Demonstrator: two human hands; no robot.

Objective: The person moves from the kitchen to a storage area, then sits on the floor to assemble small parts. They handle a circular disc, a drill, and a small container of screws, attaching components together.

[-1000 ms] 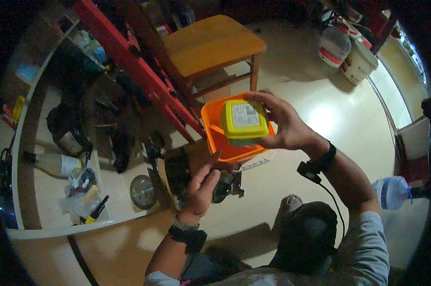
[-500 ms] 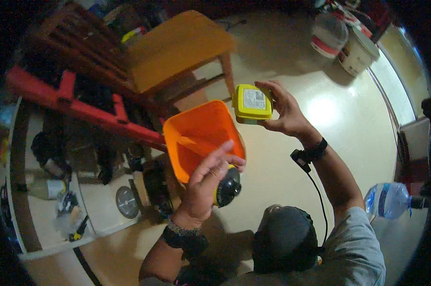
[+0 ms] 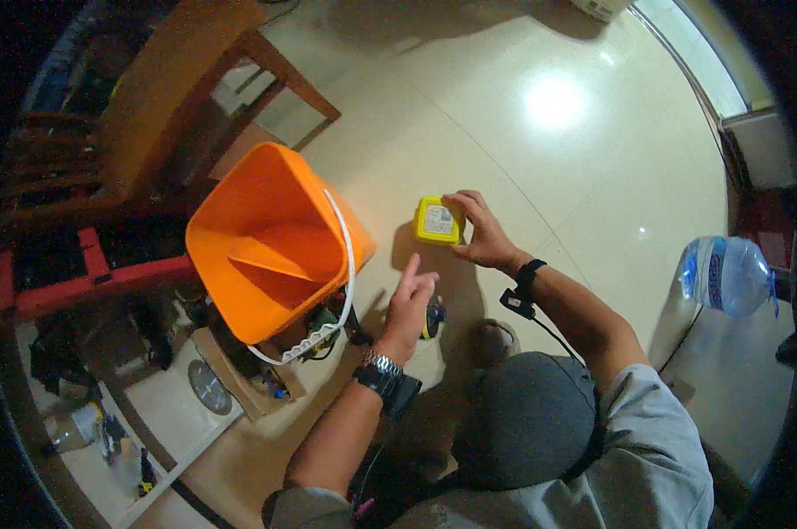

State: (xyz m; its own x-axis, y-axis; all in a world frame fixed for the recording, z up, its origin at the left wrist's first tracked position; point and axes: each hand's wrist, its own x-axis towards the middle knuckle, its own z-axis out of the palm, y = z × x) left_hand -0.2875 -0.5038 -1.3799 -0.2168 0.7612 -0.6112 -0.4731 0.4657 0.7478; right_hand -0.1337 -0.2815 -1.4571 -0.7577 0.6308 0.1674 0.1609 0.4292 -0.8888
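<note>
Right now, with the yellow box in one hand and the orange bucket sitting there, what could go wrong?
The right hand holds the yellow box by its edge only, above bare floor tiles, so it may slip and drop. The left hand is open and holds nothing, so the orange bucket, tilted over clutter, could tip. A cable from the right wrist strap might snag.

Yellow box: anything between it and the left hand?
Nothing visible. The right hand holds the yellow box above bare floor; the left hand is open just below it, apart. The orange bucket sits off to the left, not between them.
</note>
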